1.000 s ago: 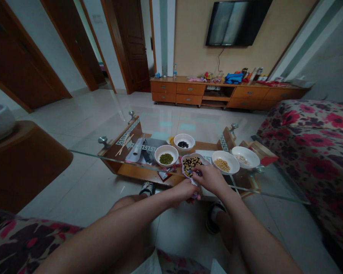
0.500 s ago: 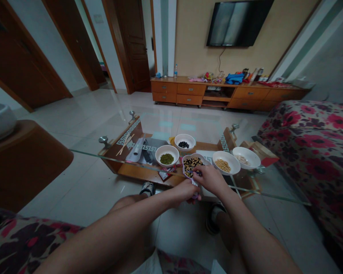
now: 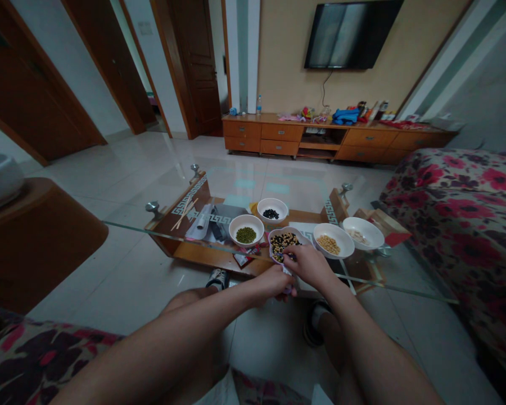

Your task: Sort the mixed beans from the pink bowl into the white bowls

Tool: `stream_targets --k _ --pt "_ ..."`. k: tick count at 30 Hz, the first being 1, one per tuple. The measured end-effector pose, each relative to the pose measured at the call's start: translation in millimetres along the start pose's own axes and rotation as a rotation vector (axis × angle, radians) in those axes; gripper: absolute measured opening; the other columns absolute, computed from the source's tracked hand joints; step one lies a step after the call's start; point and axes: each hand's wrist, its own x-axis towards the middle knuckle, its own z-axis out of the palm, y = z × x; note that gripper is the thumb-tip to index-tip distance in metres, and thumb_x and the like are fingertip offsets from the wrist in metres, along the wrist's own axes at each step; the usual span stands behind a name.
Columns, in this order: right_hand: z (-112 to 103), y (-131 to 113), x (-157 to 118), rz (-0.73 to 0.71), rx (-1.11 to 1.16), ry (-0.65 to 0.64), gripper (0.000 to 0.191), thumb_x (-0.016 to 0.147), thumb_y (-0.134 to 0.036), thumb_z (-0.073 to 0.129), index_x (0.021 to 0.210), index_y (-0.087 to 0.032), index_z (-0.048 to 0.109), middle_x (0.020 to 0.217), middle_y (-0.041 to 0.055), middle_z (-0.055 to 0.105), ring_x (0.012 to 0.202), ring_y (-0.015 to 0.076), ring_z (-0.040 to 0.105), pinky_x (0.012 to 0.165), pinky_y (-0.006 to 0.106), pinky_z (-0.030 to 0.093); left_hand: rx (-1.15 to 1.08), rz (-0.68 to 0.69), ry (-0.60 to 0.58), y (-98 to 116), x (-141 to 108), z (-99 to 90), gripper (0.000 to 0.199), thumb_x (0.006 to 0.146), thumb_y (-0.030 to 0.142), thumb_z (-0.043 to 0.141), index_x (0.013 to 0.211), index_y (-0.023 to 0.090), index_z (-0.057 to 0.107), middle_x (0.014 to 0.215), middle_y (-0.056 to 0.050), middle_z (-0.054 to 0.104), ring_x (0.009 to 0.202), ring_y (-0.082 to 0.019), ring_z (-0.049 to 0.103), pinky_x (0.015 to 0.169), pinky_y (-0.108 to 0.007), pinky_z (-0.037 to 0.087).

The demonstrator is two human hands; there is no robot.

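Observation:
A flower-shaped bowl (image 3: 285, 239) of mixed black and yellow beans stands at the near edge of the glass table. My left hand (image 3: 276, 282) is closed on the bowl's light purple handle, below its near rim. Over the bowl's near right side, my right hand (image 3: 307, 263) pinches something small and bluish, too small to name. Around it stand white bowls: one with green beans (image 3: 246, 230), one with black beans (image 3: 272, 210), one with yellow beans (image 3: 334, 240) and one with pale pieces (image 3: 363, 233).
Wooden sticks (image 3: 184, 214) lie on the glass table (image 3: 126, 226) at its left. Dark items and packets show under the glass. Beyond is a long cabinet (image 3: 281, 133) with clutter on top. A flowered sofa (image 3: 459, 225) is at the right.
My right hand has shifted slightly at the flower-shaped bowl, and the bluish thing in its fingers shows less. My left hand and the bowls have not moved.

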Motion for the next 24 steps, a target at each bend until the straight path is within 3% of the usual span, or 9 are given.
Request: stream_targets --k 5,24 --pt "-1.1 -1.3 -0.6 0.005 0.002 0.000 0.028 0.087 -0.032 0.051 0.099 -0.026 0.075 0.091 0.0065 0.074 0.085 0.0222 0.067 0.069 0.029 0.046 0.048 0.037 0.000 0.2 -2.8 0.4 0.012 0.071 0.012 0.044 0.064 0.015 0.054 0.057 0.000 0.053 0.042 -0.009 0.044 0.045 -0.024 0.031" --pt "-3.3 -4.5 -0.3 0.004 0.009 -0.006 0.027 0.088 -0.031 0.051 0.100 -0.026 0.074 0.093 0.0058 0.074 0.086 0.0212 0.067 0.069 0.028 0.045 0.010 0.023 0.013 -3.1 0.3 -0.5 0.009 0.072 0.014 0.047 0.071 0.015 0.056 0.062 -0.001 0.059 0.043 -0.009 0.046 0.043 -0.021 0.033"
